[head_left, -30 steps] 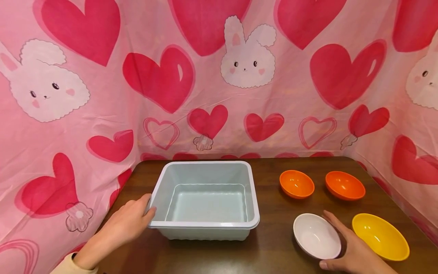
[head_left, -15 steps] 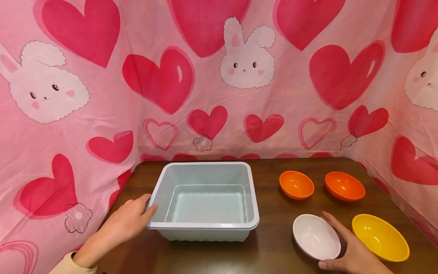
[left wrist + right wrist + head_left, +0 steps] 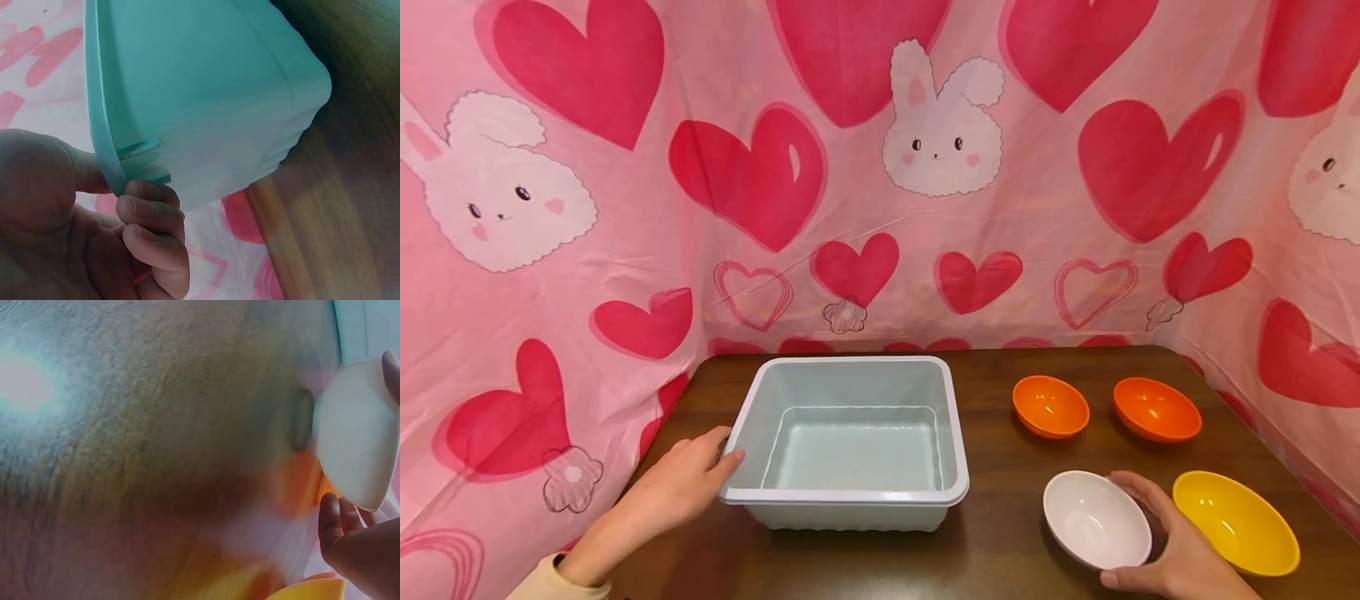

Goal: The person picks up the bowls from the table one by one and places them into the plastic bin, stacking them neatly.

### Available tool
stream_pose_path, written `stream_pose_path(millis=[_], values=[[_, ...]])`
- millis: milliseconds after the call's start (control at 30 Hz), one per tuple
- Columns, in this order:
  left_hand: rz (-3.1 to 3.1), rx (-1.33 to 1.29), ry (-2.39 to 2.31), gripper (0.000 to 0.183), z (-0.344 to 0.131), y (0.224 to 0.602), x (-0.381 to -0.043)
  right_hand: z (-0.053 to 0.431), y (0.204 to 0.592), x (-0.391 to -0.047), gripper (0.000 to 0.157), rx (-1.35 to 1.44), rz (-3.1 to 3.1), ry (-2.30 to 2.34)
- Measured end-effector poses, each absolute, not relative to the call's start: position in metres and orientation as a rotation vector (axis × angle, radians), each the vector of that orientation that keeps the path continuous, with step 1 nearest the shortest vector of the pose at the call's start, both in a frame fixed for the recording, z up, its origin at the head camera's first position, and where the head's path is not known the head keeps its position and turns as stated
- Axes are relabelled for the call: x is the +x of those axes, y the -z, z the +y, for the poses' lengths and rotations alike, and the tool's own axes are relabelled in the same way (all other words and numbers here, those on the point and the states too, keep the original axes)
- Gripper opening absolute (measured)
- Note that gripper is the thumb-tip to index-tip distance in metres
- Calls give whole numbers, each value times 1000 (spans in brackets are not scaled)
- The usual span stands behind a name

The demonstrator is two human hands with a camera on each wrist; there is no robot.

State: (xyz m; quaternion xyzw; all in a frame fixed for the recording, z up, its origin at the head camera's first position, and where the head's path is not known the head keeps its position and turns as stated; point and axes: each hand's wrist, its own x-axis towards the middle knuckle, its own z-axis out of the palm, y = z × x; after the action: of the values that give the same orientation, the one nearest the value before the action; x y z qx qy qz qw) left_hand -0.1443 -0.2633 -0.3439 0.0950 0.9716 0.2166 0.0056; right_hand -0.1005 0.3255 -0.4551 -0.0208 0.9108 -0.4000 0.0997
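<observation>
My left hand (image 3: 688,471) grips the left rim of a pale grey-green plastic basin (image 3: 850,497), thumb over the edge. In the left wrist view, curled fingers (image 3: 153,234) lie under that rim, beside the basin's outer wall (image 3: 206,106). At the front right, my right hand (image 3: 1183,542) holds a small white bowl (image 3: 1093,521) from its right side, thumb at the near rim and fingers at the far side. The right wrist view shows the white bowl (image 3: 359,434) between the thumb and the fingers (image 3: 331,519), its foot close over the table.
Two orange bowls, a left one (image 3: 1050,407) and a right one (image 3: 1157,409), stand at the back right of the dark wooden table (image 3: 992,467). A yellow bowl (image 3: 1236,523) stands just right of my right hand. Pink heart-patterned cloth (image 3: 865,208) walls the table's back and sides.
The fingers of my right hand have bent in closer around the white bowl, which has shifted only very slightly. My left hand stays on the basin rim.
</observation>
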Motion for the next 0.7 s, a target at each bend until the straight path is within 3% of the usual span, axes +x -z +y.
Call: stream_pose_path(millis=[700], values=[[2980, 244, -741, 26, -264, 352, -145, 324, 444, -102, 107, -247, 2839, 1307]])
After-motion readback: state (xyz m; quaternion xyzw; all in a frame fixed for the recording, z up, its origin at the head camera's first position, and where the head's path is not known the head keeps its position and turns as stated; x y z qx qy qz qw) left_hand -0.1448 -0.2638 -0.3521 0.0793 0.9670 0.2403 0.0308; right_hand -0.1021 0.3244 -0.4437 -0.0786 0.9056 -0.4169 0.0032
